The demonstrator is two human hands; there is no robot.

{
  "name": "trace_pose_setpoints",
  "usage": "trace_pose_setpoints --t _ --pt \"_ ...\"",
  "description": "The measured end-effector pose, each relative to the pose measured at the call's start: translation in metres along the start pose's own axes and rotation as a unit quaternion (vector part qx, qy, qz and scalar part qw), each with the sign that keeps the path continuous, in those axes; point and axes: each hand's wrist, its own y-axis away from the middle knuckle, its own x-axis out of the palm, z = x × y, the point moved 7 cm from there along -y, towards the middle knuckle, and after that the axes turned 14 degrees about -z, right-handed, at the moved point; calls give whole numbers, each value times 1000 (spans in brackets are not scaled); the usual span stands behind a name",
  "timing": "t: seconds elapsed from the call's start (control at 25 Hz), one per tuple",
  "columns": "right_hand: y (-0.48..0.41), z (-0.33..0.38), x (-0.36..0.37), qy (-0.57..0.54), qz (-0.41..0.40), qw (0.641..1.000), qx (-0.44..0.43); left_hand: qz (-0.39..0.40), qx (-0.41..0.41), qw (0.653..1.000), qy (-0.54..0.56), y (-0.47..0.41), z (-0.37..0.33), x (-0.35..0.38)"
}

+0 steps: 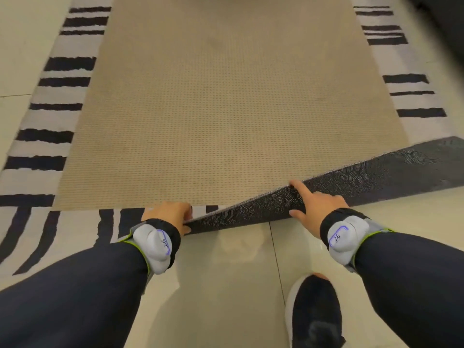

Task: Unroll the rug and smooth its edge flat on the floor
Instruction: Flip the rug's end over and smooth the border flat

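The rug [226, 109] lies spread on the floor, tan in the middle with a white border of black bars [50, 109]. Its near edge is folded up on the right, showing a dark dotted underside [364, 177]. My left hand [168, 216] grips the near edge where the fold begins, fingers curled around it. My right hand [316, 207] holds the lifted flap, index finger along its upper rim and thumb under its lower rim. To the left of my left hand the near border lies flat.
Pale glossy floor tiles [226, 285] run along the rug's near side. A dark shoe with a white sole [315, 315] stands on the tiles at lower right. A dark blurred object [447, 23] fills the top right corner.
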Motion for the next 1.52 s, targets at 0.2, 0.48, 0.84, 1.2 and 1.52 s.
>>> trace_pose_setpoints --t 0.2,0.48,0.84,1.2,1.52 --pt "24 -8 24 106 42 992 -62 106 53 993 -25 30 -17 42" --pt "47 -2 105 61 187 974 -114 127 88 986 -69 39 -26 89" --pt "34 13 103 -1 177 983 -51 119 30 985 124 39 -41 94" --pt "10 51 113 -109 13 994 -12 -49 -19 992 111 -5 -62 109" --pt "19 78 139 -27 47 986 -156 -40 66 997 27 9 -43 132"
